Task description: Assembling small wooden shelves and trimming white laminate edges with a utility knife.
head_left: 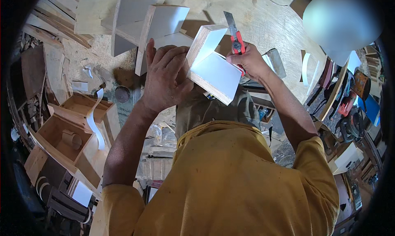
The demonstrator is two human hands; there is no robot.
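Observation:
An L-shaped piece of two joined white-faced boards (216, 73), with bare wood edges, is tilted above my lap. My left hand (166, 73) grips its left side at the corner, thumb side against the board and the little finger sticking up; some fingertips are hidden. In my right hand (249, 61) is a red and black utility knife (237, 42), its blade out and pointing up and away. That hand is at the right edge of the L-shaped piece. Beyond my left hand, similar white-faced board pieces (164, 24) stand on the worktable (259, 20).
At left, a wooden box with compartments (61, 133) bears a curled white strip (95, 120). More thin strips (305, 67) lie on the table at right. A round pale lamp-like shape (341, 24) blocks the upper right. Tools and cords (349, 112) crowd the right side.

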